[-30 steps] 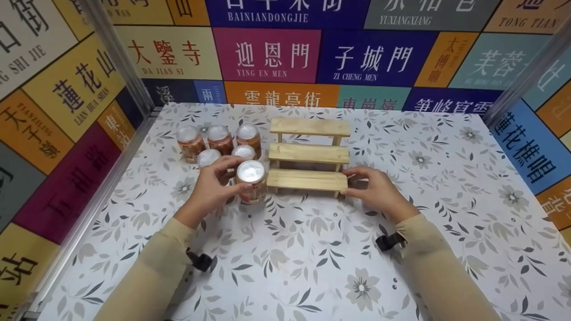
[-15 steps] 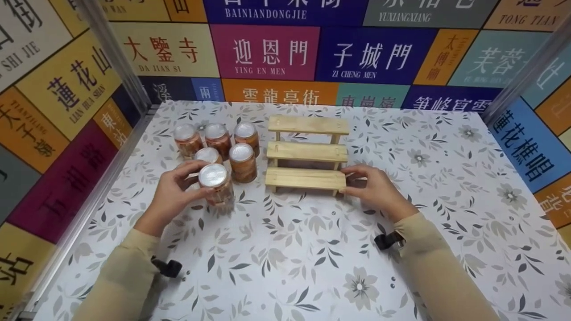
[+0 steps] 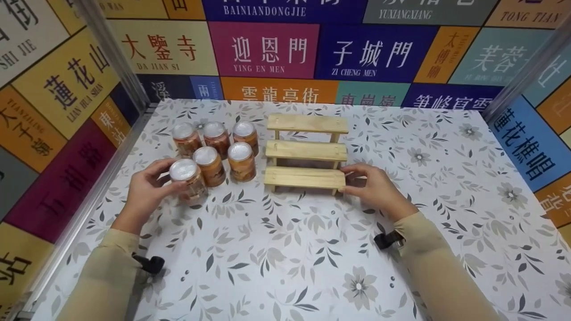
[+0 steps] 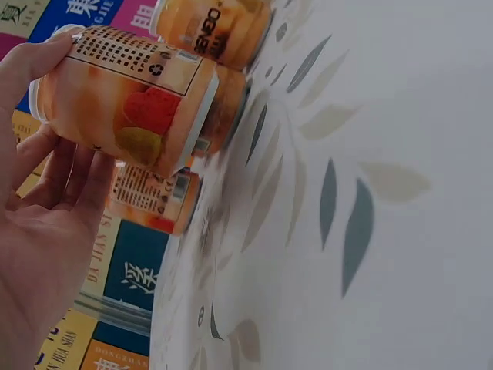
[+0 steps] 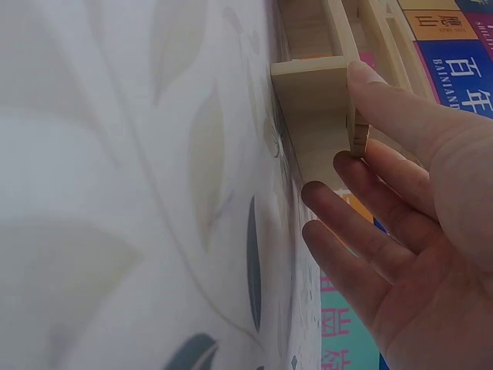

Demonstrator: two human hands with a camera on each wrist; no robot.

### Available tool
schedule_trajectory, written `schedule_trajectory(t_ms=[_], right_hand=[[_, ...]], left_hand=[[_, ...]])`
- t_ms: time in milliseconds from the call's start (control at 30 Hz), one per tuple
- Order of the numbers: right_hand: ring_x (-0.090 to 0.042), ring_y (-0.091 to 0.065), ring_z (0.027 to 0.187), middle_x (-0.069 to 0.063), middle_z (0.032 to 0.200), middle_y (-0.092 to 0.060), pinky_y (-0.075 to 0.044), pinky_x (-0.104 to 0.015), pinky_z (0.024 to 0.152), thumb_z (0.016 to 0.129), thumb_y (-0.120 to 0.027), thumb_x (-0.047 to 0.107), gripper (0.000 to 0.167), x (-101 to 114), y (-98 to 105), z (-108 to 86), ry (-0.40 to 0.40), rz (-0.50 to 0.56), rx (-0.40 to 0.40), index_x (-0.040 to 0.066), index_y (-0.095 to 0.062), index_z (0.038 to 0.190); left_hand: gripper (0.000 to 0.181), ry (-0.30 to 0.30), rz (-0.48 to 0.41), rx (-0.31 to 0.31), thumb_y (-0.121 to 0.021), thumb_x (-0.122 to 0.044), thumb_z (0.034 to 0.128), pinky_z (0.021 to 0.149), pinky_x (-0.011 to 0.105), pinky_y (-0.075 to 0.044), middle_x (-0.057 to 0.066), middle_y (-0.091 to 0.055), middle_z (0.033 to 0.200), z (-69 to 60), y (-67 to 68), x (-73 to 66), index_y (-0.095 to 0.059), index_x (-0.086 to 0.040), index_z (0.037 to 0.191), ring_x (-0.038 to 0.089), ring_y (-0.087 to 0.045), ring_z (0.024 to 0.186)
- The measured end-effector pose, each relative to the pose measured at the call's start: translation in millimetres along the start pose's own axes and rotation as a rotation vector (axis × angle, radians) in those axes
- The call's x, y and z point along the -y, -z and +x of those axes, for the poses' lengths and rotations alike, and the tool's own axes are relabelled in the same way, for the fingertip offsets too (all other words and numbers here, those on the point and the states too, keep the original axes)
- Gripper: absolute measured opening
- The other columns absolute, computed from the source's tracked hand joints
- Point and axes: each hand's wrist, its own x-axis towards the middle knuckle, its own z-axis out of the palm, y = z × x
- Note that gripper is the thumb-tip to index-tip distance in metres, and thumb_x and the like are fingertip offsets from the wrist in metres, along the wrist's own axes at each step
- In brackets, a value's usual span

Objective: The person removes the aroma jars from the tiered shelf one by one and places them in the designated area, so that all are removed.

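Note:
My left hand (image 3: 147,189) grips a fruit can (image 3: 189,178) with a silvery top and an orange printed side, thumb on one side and fingers around the other. In the left wrist view the can (image 4: 131,100) appears lifted slightly off the table. Several similar cans stand upright behind and beside it, the nearest can (image 3: 209,166) just to its right. At the right end of a three-step wooden display stand (image 3: 305,178), my right hand (image 3: 372,187) pinches the lowest step. The right wrist view has the thumb and index finger at that board's end (image 5: 358,131), other fingers extended.
The table (image 3: 276,267) wears a white cloth with grey leaves and flowers. Colourful sign-printed walls (image 3: 263,49) enclose the back and sides. A back row of cans (image 3: 216,136) stands left of the wooden stand.
My left hand has carried the can leftward from beside the stand to the front left of the can group. My right hand stays on the stand's lowest step.

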Motion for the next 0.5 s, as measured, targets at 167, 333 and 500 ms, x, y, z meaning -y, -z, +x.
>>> schedule_trajectory(t_ms=[167,333,500], right_hand=[[-0.047,-0.064,0.117,-0.031,0.125,-0.064,-0.052,-0.054,0.107,0.085,-0.079,-0.005,0.05,25.7,-0.7,-7.8,-0.013,0.001,0.006,-0.011,-0.061,0.132],[-0.046,-0.064,0.118,-0.031,0.127,-0.064,-0.052,-0.054,0.108,0.084,-0.08,-0.005,0.052,17.5,-1.3,-4.7,-0.033,0.014,0.005,-0.01,-0.061,0.133],[-0.041,-0.066,0.118,-0.025,0.129,-0.065,-0.054,-0.048,0.106,0.084,-0.082,-0.001,0.053,-1.2,0.2,-0.1,-0.026,0.01,-0.002,-0.004,-0.063,0.133]], left_hand=[[0.055,0.009,0.004,-0.047,-0.084,0.001,0.083,0.103,0.019,-0.051,0.005,-0.066,0.13,10.0,5.3,2.5,-0.064,0.003,0.135,0.016,-0.059,0.122],[0.058,0.041,0.049,-0.066,-0.086,-0.004,0.0826,0.101,0.014,-0.05,0.002,-0.064,0.131,17.8,11.8,5.4,-0.065,-0.002,0.136,0.014,-0.057,0.123],[0.058,0.062,0.069,-0.1,-0.087,-0.006,0.0827,0.102,0.014,-0.049,0.003,-0.063,0.133,24.5,15.7,9.9,-0.065,-0.004,0.137,0.012,-0.056,0.123]])
